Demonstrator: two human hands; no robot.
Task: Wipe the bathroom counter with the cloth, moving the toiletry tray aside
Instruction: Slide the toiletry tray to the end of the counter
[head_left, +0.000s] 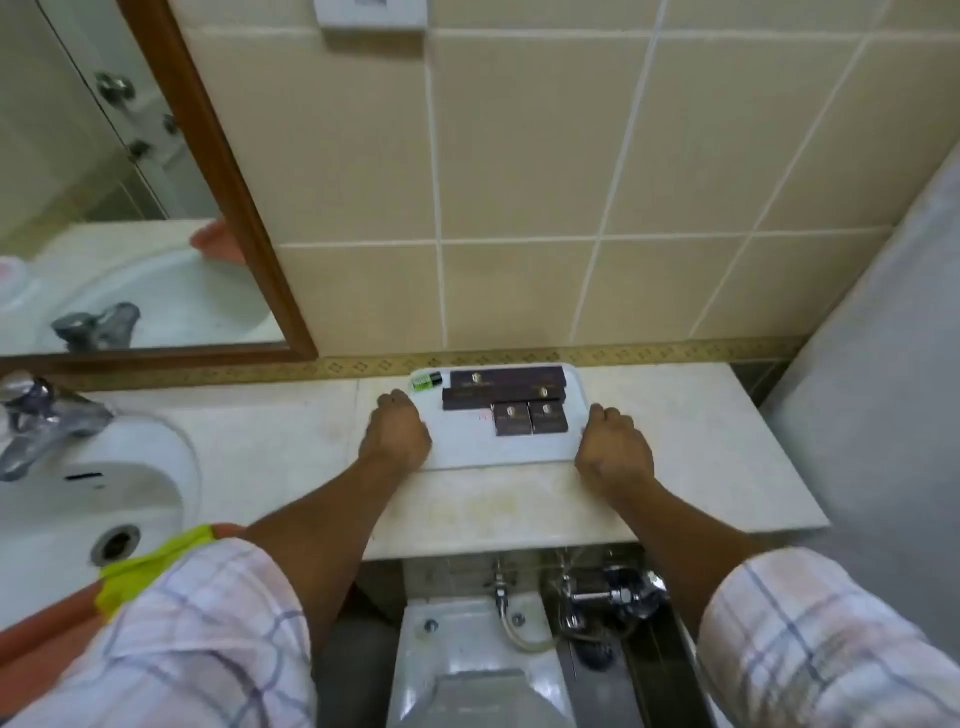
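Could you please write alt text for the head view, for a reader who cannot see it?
Both hands, left and right, grip the sides of a white tray of dark boxes on a counter. A sink is at left, with a yellow cloth near its front.

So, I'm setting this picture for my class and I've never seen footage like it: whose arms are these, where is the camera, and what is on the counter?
There is one picture, from a camera worn on a person's head, looking down. The arms are that person's own. The left hand and right hand each grip a side of a white toiletry tray resting on the marble counter. On the tray lie dark boxes and a small green-labelled item. A sink sits to the left, with a yellow-green cloth near its front edge.
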